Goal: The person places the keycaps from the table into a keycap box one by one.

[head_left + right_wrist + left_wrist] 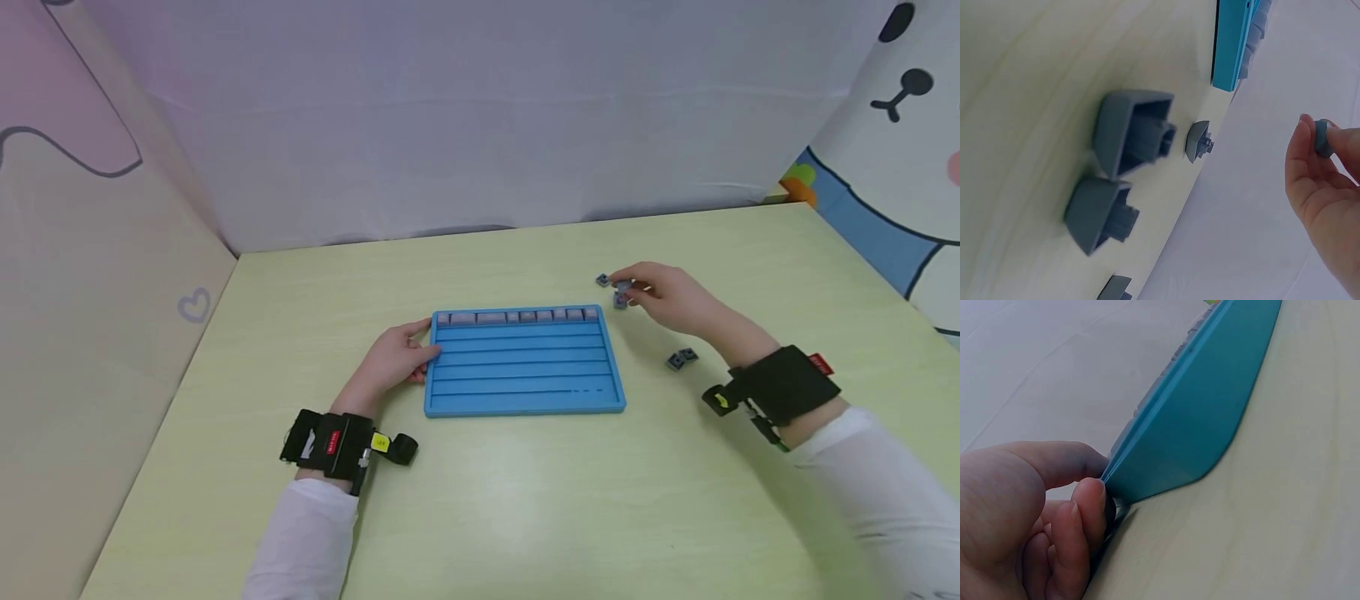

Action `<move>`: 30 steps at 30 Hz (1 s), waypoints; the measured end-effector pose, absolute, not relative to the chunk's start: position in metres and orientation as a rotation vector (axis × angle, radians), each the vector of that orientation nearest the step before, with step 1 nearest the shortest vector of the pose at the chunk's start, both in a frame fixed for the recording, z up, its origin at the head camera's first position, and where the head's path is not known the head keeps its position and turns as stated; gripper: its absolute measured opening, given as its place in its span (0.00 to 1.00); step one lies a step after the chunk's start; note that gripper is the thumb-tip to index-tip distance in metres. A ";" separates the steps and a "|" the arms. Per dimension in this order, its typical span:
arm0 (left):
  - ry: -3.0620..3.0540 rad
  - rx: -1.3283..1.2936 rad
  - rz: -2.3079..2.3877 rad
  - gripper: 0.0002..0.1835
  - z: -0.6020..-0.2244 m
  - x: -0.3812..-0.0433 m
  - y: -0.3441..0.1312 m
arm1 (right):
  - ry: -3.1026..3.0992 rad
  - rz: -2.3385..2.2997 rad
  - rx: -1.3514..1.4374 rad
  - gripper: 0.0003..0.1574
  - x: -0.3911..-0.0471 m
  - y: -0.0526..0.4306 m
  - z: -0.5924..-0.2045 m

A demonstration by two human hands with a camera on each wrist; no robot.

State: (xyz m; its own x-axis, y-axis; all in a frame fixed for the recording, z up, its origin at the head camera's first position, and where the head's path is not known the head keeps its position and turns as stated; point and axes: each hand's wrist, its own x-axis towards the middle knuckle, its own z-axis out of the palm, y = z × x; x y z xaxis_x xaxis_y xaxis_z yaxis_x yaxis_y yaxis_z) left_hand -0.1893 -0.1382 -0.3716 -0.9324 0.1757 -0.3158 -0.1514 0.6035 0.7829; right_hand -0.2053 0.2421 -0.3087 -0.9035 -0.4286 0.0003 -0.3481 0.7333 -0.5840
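Note:
A blue ridged tray (pixel 525 369) lies on the table, with a row of grey keycaps (pixel 491 317) along its far edge. My left hand (pixel 393 357) grips the tray's left side; the left wrist view has the thumb and fingers (pixel 1089 503) at its corner. Beyond the tray's far right corner, my right hand (pixel 667 296) pinches a grey keycap (pixel 1322 139) between thumb and fingertips, raised above the table in the right wrist view. Close to those fingertips are two loose keycaps, one to the left (pixel 603 280) and one just below (pixel 620 301).
Two more loose keycaps (pixel 676 361) lie side by side right of the tray, under my right forearm; the right wrist view shows them stem side out (pixel 1141 134). A pale cloth wall (pixel 487 125) stands behind the table (pixel 487 500). Printed panels flank both sides.

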 end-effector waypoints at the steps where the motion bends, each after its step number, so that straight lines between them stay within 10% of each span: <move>1: 2.470 0.019 1.258 0.34 -0.372 -0.189 -0.138 | 2.800 -0.905 -0.642 0.20 -0.205 0.241 -0.309; 30: 2.483 0.021 1.235 0.34 -0.375 -0.188 -0.138 | 2.781 -0.920 -0.732 0.11 -0.207 0.218 -0.315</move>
State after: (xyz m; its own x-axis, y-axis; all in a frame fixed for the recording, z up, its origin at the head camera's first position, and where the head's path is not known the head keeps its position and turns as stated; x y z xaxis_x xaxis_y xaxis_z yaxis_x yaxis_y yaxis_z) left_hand -0.1882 -0.1384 -0.3745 -0.9329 0.1736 -0.3154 -0.1468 0.6164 0.7736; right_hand -0.2068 0.2177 -0.3151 -0.8754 -0.4821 0.0344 -0.4076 0.6980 -0.5888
